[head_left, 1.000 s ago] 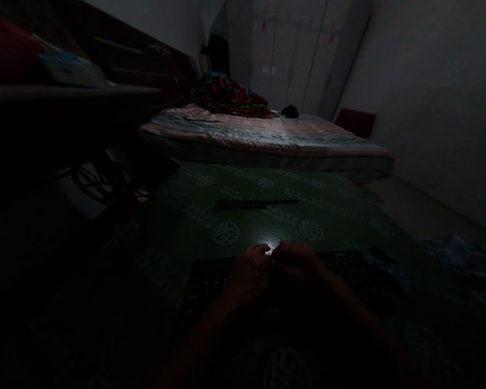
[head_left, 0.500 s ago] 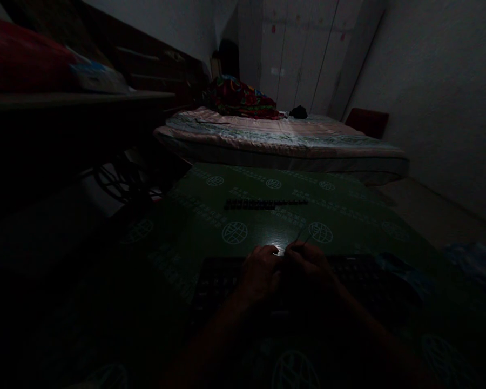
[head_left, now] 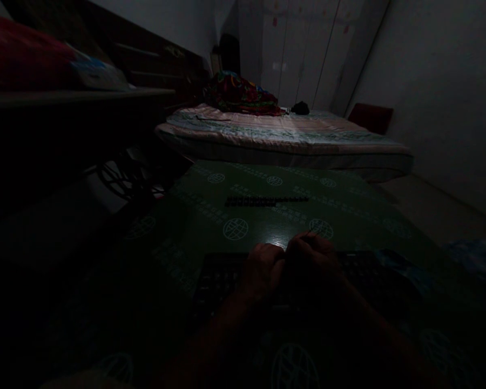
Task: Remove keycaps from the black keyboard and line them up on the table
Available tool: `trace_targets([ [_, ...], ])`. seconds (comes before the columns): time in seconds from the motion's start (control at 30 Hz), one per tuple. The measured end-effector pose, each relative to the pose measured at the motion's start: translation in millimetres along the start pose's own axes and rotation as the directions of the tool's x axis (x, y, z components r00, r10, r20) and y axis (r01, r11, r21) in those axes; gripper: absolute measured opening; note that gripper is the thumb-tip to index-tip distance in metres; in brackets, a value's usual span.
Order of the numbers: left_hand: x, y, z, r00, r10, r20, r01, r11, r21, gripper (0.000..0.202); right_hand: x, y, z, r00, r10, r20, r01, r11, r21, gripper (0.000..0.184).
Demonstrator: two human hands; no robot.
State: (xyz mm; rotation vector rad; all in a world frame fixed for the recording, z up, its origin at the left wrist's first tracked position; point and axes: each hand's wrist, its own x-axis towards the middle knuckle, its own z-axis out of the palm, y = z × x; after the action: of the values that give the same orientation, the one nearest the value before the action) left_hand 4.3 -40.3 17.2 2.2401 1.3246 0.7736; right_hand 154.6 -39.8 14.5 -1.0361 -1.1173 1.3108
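Note:
A dark keyboard (head_left: 218,278) lies across the green tabletop under both my hands, its middle covered by them. My left hand (head_left: 263,265) is closed over the keyboard's upper middle, fingers curled down; what they hold, if anything, is hidden. Right beside it, my right hand (head_left: 314,259) is pinched shut, and a thin wire tool (head_left: 309,233) pokes out above its fingers. Farther back, small black keycaps (head_left: 251,202) are lined up in two rows, the back row longer. Deep shadow blurs the fingertips.
Bluish crumpled cloth (head_left: 405,267) lies at the keyboard's right end. The green table (head_left: 178,232) with white globe prints reaches toward a bed (head_left: 308,135). On the left is a shelf (head_left: 146,93) with a red bundle (head_left: 24,59); a dark spoked wheel (head_left: 121,175) stands below.
My right hand has turned and risen slightly, and less of the wire now shows above it. The fingers of both hands have drawn closer together. The view has shifted a little.

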Motion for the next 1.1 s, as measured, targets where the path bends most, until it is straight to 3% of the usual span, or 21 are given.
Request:
trace_targets([
  [0.1,1,3,-4.9,0.994,-0.105,-0.017,0.101,0.985,-0.141,0.014,0,-3,-2,0.998,-0.054,0.026,0.056,0.996,-0.063,0.016],
  [0.23,2,9,-12.0,0.967,-0.254,0.032,0.248,0.897,-0.366,0.013,0,-9,0,0.985,-0.155,0.076,0.168,0.964,-0.207,0.015],
  [0.37,2,11,-20.4,0.922,-0.376,0.088,0.355,0.736,-0.577,0.025,-2,-17,4,0.959,-0.282,0.019,0.272,0.904,-0.328,0.017],
  [0.5,0,10,-32.5,0.883,-0.456,0.112,0.391,0.582,-0.712,0.025,-7,-27,3,0.938,-0.342,-0.051,0.284,0.847,-0.450,0.015],
  [0.67,-4,7,-44.8,0.879,-0.452,0.155,0.377,0.458,-0.805,0.021,-14,-33,5,0.948,-0.304,0.092,0.313,0.849,-0.425,0.015],
  [0.87,-8,2,-44.3,0.905,-0.370,0.211,0.340,0.332,-0.880,0.020,-16,-35,22,0.938,-0.213,0.273,0.327,0.804,-0.497,0.021],
  [1.1,-4,-9,-41.5,0.907,-0.343,0.246,0.321,0.182,-0.929,0.025,-2,-45,27,0.912,-0.197,0.360,0.376,0.757,-0.535,0.019],
])
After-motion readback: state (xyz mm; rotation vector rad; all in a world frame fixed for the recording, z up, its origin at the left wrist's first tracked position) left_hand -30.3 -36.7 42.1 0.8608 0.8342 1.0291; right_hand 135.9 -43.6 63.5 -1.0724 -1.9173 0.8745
